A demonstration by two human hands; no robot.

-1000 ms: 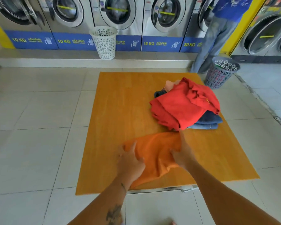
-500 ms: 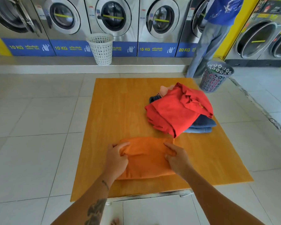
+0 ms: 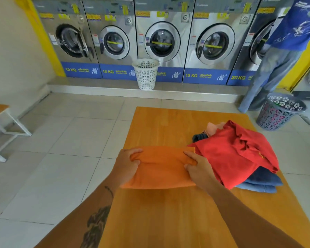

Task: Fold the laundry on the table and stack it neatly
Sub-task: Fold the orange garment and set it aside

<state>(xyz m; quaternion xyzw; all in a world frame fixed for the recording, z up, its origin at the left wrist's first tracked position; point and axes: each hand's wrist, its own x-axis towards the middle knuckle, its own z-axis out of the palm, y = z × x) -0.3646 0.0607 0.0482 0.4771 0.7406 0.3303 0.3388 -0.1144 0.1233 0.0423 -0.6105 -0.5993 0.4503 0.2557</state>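
Blue base panels of washing machines (image 3: pixel 156 42), left to right: "10 KG" (image 3: pixel 71 69), "10 KG" (image 3: pixel 108 71), "15 KG" (image 3: pixel 191 75), "20 KG" (image 3: pixel 238 77) (smaller script beside each unreadable).

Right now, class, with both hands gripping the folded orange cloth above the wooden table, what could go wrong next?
1. The left hand and right hand pinch only the ends of the folded orange cloth; its middle may sag and the fold open.
2. The crumpled red shirt touches the cloth's right end and might snag.
3. The cloth overhangs the wooden table's left edge and could slip off.
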